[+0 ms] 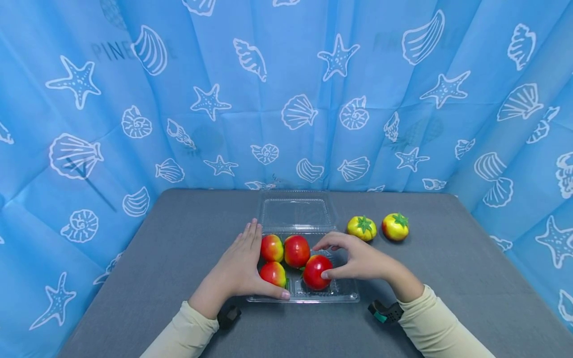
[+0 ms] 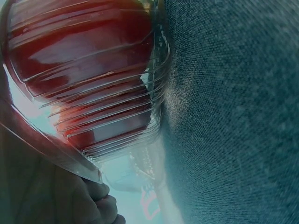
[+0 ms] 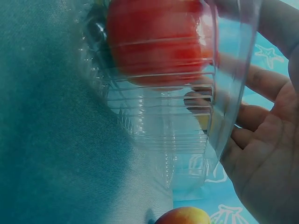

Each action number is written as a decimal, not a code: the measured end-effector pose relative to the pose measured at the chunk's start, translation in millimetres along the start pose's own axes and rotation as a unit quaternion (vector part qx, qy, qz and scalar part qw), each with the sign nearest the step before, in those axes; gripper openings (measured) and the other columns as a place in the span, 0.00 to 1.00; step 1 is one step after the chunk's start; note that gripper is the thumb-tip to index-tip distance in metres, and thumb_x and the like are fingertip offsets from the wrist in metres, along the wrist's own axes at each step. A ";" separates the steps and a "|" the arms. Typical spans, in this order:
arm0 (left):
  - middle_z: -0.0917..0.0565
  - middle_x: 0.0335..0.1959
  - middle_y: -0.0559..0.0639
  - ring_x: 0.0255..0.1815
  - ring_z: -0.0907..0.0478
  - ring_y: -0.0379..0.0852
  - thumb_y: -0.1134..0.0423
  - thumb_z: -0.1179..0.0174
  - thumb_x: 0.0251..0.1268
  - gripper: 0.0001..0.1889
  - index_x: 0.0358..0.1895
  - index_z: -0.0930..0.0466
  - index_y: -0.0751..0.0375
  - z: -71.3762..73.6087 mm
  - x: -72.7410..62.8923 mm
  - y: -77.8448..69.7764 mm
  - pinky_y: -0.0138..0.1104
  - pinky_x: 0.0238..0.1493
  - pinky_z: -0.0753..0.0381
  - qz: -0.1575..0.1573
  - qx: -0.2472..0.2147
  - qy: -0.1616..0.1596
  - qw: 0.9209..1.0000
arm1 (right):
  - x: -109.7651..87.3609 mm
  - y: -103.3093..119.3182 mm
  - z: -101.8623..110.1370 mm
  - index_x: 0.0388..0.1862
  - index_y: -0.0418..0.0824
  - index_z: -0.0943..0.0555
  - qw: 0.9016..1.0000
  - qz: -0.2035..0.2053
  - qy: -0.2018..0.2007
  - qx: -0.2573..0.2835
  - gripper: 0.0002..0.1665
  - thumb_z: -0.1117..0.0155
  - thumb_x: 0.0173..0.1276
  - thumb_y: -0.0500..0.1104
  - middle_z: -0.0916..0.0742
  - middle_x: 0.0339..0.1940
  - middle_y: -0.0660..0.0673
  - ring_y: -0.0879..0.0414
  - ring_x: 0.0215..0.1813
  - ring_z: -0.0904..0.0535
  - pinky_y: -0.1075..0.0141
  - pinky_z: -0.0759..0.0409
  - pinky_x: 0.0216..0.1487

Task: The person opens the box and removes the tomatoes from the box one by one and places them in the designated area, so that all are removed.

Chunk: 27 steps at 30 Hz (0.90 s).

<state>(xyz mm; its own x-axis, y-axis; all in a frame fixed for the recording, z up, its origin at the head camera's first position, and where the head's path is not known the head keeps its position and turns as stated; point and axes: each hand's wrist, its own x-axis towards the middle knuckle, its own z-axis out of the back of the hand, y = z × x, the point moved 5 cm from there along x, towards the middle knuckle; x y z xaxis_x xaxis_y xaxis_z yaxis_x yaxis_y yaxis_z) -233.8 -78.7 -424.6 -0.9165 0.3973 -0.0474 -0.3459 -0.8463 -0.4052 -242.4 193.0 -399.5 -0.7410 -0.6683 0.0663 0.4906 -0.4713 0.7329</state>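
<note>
A clear plastic clamshell box lies with its lid folded back, holding glossy red-and-yellow tomatoes. My left hand rests along the left side of the box, fingers straight and thumb along the front rim. Beside that hand, two tomatoes sit one behind the other, and a third, redder tomato is right of them. My right hand reaches over the right side. Its thumb touches a red tomato, while its loosely bent fingers are apart from the fruit. The right wrist view shows this tomato through the ribbed wall.
Behind and right of the box, two yellowish tomatoes with green leafy tops sit on the grey cloth-covered table. The transparent lid lies toward the back. A blue curtain with shells and starfish hangs behind the table.
</note>
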 end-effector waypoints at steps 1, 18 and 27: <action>0.56 0.91 0.57 0.91 0.59 0.61 0.15 0.31 0.35 0.79 0.88 0.54 0.60 -0.2 0.1 0.1 0.59 0.85 0.41 0.000 0.000 0.000 1.000 | -0.1 0.2 -0.4 0.63 0.44 0.16 1.000 0.002 0.001 -0.001 0.29 0.21 0.65 0.50 0.13 0.61 0.46 0.43 0.61 0.20 0.42 0.17 0.62; 0.56 0.91 0.57 0.91 0.60 0.61 0.15 0.30 0.35 0.79 0.88 0.54 0.59 0.9 0.0 -1.0 0.59 0.85 0.42 0.001 -0.002 0.003 1.000 | 0.9 -0.5 -4.0 0.64 0.48 0.17 1.000 -0.012 0.027 -0.002 0.30 0.20 0.64 0.52 0.13 0.61 0.51 0.47 0.63 0.20 0.42 0.16 0.63; 0.56 0.90 0.57 0.91 0.59 0.61 0.16 0.30 0.35 0.79 0.88 0.54 0.60 -0.4 -0.2 -0.4 0.59 0.85 0.42 0.004 -0.001 0.002 1.000 | -1.2 1.6 -7.5 0.66 0.47 0.17 0.998 -0.018 0.056 -0.003 0.32 0.21 0.65 0.54 0.14 0.61 0.55 0.54 0.63 0.21 0.44 0.16 0.63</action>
<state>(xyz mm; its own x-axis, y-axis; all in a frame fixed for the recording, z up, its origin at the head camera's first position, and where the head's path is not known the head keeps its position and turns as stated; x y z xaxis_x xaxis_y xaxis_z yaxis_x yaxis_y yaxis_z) -233.3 -78.3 -424.8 -0.9183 0.3920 -0.0547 -0.3382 -0.8490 -0.4060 -237.2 188.8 -403.5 -0.7019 -0.7113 -0.0370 0.4675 -0.4993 0.7295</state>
